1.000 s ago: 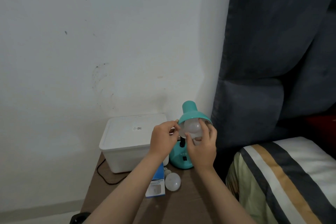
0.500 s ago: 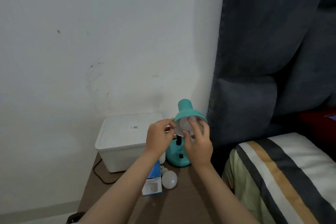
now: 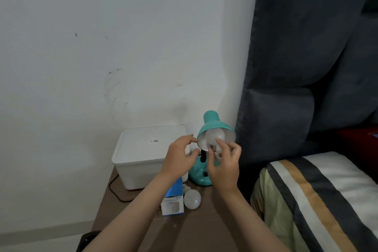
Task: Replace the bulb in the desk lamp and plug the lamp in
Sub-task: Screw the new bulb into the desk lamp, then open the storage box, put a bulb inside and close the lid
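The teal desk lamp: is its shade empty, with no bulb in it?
No: a white frosted bulb sits inside the teal desk lamp shade, with the right hand fingers on it.

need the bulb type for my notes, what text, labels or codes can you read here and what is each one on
Nothing can be read in full.
White storage box: small sticker on the lid with a printed code, too small to read.
Blue bulb carton: a line of print on the white end panel, too blurred to read.
Teal lamp base: raised lettering beside the switch, partly hidden by the right hand, unreadable.
Loose bulb on the table: no marking visible.
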The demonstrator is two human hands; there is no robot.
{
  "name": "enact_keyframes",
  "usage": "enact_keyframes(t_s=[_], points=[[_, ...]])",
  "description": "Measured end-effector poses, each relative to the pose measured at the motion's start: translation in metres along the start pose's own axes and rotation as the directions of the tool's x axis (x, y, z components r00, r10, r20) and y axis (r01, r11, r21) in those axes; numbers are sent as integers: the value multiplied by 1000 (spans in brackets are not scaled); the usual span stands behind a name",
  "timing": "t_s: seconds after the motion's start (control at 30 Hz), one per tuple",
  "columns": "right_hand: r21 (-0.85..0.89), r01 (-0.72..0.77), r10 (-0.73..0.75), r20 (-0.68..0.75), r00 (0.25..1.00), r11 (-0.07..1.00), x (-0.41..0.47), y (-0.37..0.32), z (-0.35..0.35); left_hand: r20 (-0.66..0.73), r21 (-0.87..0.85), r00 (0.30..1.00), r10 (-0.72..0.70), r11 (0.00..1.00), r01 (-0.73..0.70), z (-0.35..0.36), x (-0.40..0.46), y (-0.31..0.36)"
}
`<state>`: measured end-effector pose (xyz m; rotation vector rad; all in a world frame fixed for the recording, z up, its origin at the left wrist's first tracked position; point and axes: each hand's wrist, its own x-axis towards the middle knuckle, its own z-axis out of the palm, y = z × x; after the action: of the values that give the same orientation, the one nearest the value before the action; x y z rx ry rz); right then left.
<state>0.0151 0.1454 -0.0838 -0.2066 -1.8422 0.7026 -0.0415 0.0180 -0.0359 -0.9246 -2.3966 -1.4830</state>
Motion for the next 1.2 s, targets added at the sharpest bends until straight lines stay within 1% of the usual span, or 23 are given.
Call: enact_keyframes(t_s=[0.1, 0.2, 0.23, 0.3, 0.4, 0.5, 0.57, 0.63, 0.77, 0.87, 0.93, 1.0, 1.2], points=[[94, 85, -94, 99, 991, 992, -18, -10, 4, -15, 71, 999, -50, 996, 51, -16, -15, -18], [136, 98, -133, 276, 952, 986, -37, -21, 15, -86, 169, 990, -112, 978, 126, -39, -27, -46], [140, 70, -115, 347, 931, 988, -42, -23, 21, -117, 205, 984, -136, 966, 158, -47, -31, -55], [125, 3, -66, 500, 863, 992, -47, -28, 34, -158, 279, 965, -209, 928, 247, -65, -35, -73], [25, -15, -5, 639, 770, 1000, -45, -34, 56, -217, 412, 926, -310, 831, 375, -90, -37, -99], [-75, -90, 117, 683, 721, 993, -31, -35, 75, -218, 469, 897, -384, 765, 441, -108, -36, -117], [-149, -185, 236, 703, 671, 971, -18, -32, 85, -179, 428, 874, -451, 764, 482, -115, -33, -125], [-201, -261, 323, 721, 613, 944, -5, -26, 93, -128, 369, 858, -498, 779, 507, -120, -30, -131], [-235, -332, 392, 730, 561, 914, 12, -14, 106, -55, 306, 865, -499, 816, 491, -128, -22, -137], [-227, -324, 374, 766, 523, 918, 16, -8, 110, -51, 281, 868, -494, 827, 487, -129, -20, -137], [-213, -324, 360, 781, 510, 922, 15, -8, 111, -58, 263, 874, -483, 837, 480, -128, -21, -136], [-214, -323, 361, 778, 515, 922, 16, -9, 110, -74, 245, 879, -471, 846, 474, -128, -21, -135], [-168, -335, 341, 751, 565, 927, 21, -22, 105, -114, 239, 900, -420, 868, 435, -133, -17, -125]])
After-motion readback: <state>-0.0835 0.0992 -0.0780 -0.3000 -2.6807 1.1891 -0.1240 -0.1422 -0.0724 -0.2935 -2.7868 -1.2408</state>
